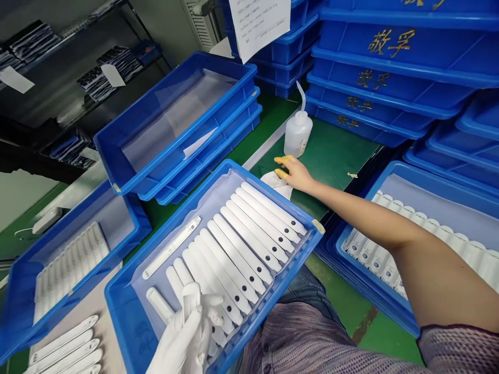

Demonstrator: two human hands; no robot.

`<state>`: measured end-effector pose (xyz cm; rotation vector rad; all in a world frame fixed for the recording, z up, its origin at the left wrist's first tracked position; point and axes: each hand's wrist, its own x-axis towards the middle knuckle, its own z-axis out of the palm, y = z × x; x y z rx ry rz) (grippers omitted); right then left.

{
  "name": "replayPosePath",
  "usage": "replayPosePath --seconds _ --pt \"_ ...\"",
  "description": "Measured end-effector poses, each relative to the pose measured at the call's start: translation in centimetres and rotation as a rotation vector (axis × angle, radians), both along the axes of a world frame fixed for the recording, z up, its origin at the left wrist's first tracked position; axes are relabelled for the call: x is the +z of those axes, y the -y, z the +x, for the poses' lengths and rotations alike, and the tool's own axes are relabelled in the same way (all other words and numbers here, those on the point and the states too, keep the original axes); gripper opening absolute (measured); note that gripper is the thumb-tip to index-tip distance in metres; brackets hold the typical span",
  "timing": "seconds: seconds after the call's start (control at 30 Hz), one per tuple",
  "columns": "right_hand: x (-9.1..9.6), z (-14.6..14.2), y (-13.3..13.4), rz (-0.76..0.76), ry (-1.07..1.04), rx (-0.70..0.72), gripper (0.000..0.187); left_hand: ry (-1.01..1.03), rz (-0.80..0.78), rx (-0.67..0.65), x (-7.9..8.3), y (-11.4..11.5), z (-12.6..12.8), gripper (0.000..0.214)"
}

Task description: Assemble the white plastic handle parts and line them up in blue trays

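Observation:
My left hand (183, 332), in a white glove, is closed around a white elongated plastic casing (191, 297) over the near corner of a blue tray (117, 293). Inside that tray, a row of long white casings (230, 236), several with a dark round spot near one end, lies on a pale liner. One casing (171, 248) lies apart, crosswise to the row. My right hand (298, 174), with yellow finger covers, is stretched out beyond the tray. Its fingers are apart, over a crumpled white cloth (276, 183) on the green table mat. Whether the fingertips touch the cloth is unclear.
A clear squeeze bottle (298, 134) stands just beyond my right hand. Stacked blue trays (390, 52) rise behind it. More trays (175, 109) stand at the back left. Trays with white casings lie at the right (393, 166) and left (128, 228). Loose casings (66, 348) lie lower left.

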<state>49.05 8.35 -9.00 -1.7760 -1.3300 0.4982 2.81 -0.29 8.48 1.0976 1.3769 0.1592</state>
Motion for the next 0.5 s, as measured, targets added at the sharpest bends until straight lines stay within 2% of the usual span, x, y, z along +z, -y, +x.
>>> replayPosePath --seconds 0.17,0.23,0.3,0.43,0.5 --pt "-0.7 -0.2 -2.1 -0.044 -0.023 0.044 0.014 0.148 0.038 0.078 0.4 -0.6 1.6 0.059" --pt "-0.4 0.2 -2.2 -0.044 -0.051 0.04 0.021 0.178 0.085 0.09 0.3 -0.7 1.8 0.056" --pt "0.0 0.4 -2.3 -0.057 -0.06 0.03 0.024 0.199 0.128 0.094 0.2 -0.8 1.7 0.055" --pt "0.7 0.3 -2.9 -0.129 -0.038 -0.003 0.012 0.271 0.131 0.097 -0.2 -1.0 1.2 0.057" --pt "0.9 0.2 -3.1 -0.169 -0.032 -0.048 0.012 0.322 0.125 0.095 -0.5 -1.0 0.4 0.056"
